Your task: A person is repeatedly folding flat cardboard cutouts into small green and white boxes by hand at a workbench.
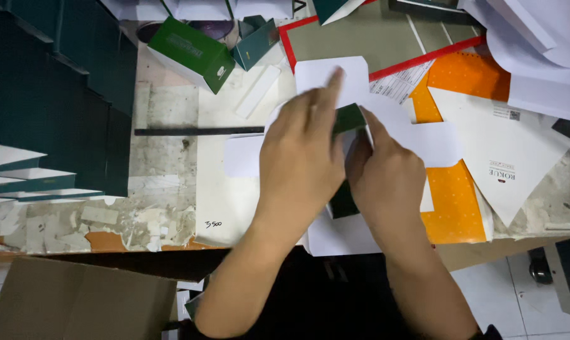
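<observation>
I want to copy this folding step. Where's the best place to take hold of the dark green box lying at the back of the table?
Probably across its two long sides, coming from above. The green box lies flat and slantwise on the table, its broad top face up and its long edges clear of the smaller green box beside it.

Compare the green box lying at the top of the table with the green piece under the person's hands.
The green box lies free and untouched on the table; the green piece is pressed between the left hand and right hand.
The box shows whole, as a closed block with a white side; the piece is mostly hidden by the hands and sits on a white cut-out sheet.
Both are dark green card.
</observation>
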